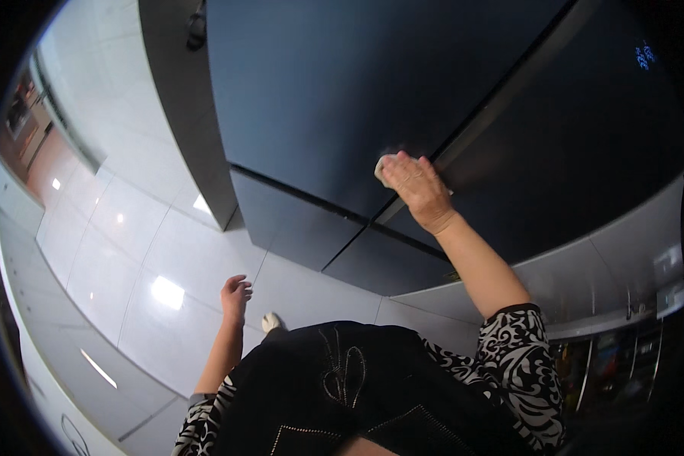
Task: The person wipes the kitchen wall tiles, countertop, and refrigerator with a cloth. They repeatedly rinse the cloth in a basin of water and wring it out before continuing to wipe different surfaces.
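Observation:
A dark blue-grey refrigerator (319, 102) with several door panels fills the upper middle of the head view. My right hand (419, 188) lies spread on a pale cloth (383, 171) and presses it against the door surface, beside the vertical gap between two doors. Most of the cloth is hidden under the palm and fingers. Away from the refrigerator, my left hand (236, 293) hangs over the tiled floor with its fingers loosely curled and nothing in it.
Light glossy tiles (165, 251) form the floor. A grey side panel (188, 114) stands left of the refrigerator. A pale cabinet or counter (62, 342) curves along the lower left. Glass-fronted shelving (610, 365) is at the lower right. My shoe (271, 322) shows below.

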`<state>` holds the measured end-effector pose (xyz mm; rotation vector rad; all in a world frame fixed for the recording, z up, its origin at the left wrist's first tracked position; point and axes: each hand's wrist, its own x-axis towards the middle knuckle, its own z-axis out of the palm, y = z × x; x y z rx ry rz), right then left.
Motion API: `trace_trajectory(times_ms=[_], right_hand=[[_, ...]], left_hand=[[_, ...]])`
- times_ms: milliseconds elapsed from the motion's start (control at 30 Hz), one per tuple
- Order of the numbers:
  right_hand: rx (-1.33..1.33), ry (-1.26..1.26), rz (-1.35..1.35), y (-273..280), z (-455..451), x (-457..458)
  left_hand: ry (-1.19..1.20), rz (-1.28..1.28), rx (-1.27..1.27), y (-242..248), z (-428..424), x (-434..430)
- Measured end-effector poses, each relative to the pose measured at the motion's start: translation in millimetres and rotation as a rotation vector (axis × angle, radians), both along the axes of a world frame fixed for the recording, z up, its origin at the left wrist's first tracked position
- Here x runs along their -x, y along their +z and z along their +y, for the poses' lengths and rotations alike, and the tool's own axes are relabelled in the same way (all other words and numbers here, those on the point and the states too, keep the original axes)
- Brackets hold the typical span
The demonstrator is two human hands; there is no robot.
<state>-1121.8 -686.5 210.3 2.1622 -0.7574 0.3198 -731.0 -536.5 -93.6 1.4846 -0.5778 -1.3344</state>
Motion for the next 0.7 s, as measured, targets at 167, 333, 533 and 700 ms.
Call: trace_trajectory(times_ms=[167, 333, 533, 700], right_hand=[[-0.170, 0.248, 0.116, -95, 10, 13], [0.182, 0.212, 0.127, -31, -12, -29], [0.400, 0.154, -0.199, 139, -54, -56], [0.154, 0.029, 0.242, -10, -46, -80]], left_hand=[[-0.015, 0.021, -0.050, 14, 61, 71], [0.025, 0.004, -0.128, -6, 114, 94], [0.085, 0.046, -0.209, -35, 136, 106], [-0.003, 0.065, -0.151, -50, 119, 118]])
